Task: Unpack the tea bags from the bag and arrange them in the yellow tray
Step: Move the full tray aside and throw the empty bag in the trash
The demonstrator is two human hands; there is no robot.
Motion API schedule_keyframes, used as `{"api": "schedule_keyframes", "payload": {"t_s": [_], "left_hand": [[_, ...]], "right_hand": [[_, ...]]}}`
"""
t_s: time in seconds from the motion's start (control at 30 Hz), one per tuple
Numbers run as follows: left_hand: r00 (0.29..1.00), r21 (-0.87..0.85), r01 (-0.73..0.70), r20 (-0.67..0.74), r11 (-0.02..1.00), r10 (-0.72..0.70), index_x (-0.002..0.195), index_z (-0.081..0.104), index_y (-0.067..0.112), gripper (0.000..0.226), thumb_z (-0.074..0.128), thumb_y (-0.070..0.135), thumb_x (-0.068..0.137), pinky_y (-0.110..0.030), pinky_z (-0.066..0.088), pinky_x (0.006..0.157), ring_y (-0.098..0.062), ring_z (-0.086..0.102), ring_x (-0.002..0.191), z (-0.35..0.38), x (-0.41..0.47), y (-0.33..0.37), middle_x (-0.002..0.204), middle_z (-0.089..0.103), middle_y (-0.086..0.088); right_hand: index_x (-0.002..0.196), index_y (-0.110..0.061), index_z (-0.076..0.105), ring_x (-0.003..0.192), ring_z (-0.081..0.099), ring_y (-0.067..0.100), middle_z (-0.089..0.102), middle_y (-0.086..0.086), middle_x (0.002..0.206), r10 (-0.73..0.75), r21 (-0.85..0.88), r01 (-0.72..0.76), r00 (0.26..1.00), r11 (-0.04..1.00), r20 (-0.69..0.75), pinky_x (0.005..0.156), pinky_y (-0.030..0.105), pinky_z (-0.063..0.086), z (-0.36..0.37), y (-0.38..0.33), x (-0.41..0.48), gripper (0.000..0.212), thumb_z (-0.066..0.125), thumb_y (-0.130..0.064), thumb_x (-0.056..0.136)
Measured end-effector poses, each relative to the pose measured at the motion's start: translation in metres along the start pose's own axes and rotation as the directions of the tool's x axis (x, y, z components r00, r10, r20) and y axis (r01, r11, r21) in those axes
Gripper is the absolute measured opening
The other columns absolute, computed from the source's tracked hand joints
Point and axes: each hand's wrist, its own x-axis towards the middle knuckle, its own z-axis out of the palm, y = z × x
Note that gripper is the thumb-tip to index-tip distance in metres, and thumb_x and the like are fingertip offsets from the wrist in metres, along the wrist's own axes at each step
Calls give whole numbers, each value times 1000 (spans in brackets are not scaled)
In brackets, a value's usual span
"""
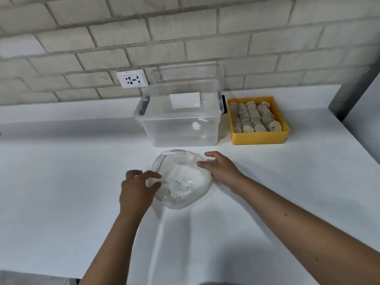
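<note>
White countertop [72, 192] runs below a pale brick wall [185, 33], with a wall socket [132, 78] and a clear box [181, 118] at the centre of the frame. At centre right, just beside that box, the yellow tray [259, 138] is packed with tea bags [254, 118] standing in close rows that fill it nearly wall to wall.

By the look of it, the arranging is largely done. The bag [181, 182], clear plastic, lies flat and crumpled on the counter in front of the box, and no tea bag can be made out inside it, though glare hides part of its inside. What seems left is to check the bag is empty and put it aside.

The left hand [139, 186] sits at the bag's left edge with its fingers loosely curved; whether thumb and forefinger pinch the plastic cannot be told. The right hand [220, 167] rests at the bag's upper right edge with fingers spread and relaxed, grasping nothing. The bag lies between the two hands, well apart from the tray.
</note>
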Motion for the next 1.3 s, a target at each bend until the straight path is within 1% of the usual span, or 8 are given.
{"api": "schedule_keyframes", "payload": {"t_s": [0.1,0.4,0.6,0.83,1.0,1.1,1.2,1.3], "left_hand": [[996,-122,-23,87,992,34,101,74,38,21,71,22,87,-26,43,86,-23,62,108,2,4,-12,123,56,-7],[962,-259,-206,125,944,244,115,73,27,35,72,8,85,-7,29,80,-6,51,105,-7,36,-16,127,53,2],[918,-255,-268,225,929,326,108,74,31,49,62,-9,82,-3,39,64,-9,58,79,-18,69,-42,118,57,4],[775,-401,-161,514,902,367,107,71,40,32,69,58,81,-22,45,84,-1,57,107,-29,88,-48,124,59,20],[748,-305,-296,516,905,418,102,69,33,36,83,47,72,-12,40,77,1,58,96,-29,89,-48,110,62,16],[779,-384,-279,445,880,441,84,73,25,26,74,50,81,-22,40,72,-9,59,75,-25,85,-51,86,68,6],[764,-439,-251,457,863,455,75,69,13,37,71,48,85,-28,34,63,-12,45,61,-23,71,-53,65,54,1],[717,-421,-274,510,865,475,71,56,4,49,72,48,85,-30,27,60,-11,34,59,-20,58,-51,61,41,2]], "right_hand": [[116,-24,61,70,58,16,65,3,91,91,106,-100,992,989,83,62,28,42,14,-7,1,36,70,-38,84],[94,-11,63,64,56,19,64,3,74,81,198,-104,989,975,122,52,27,40,30,-2,-2,13,69,-19,85],[104,-25,57,60,46,16,48,0,64,-205,-373,143,970,917,-132,59,31,35,14,-2,-4,18,50,-14,93],[99,-21,70,57,49,20,59,7,78,25,-12,-27,988,1000,-150,48,26,42,7,-19,-5,28,47,-8,90],[104,-12,72,66,50,21,60,11,87,143,295,-107,984,949,-104,50,28,43,3,-6,-25,19,61,-16,89],[116,-9,69,76,55,12,64,3,96,80,480,-91,996,873,43,65,26,43,5,2,-43,48,77,-36,77],[82,-13,73,67,46,13,59,-1,74,62,350,-23,993,936,-99,63,24,38,6,3,-62,19,77,-30,78],[60,-16,54,58,45,13,49,-3,57,24,135,17,954,991,-297,57,22,36,-2,3,-76,33,76,-29,81]]}}
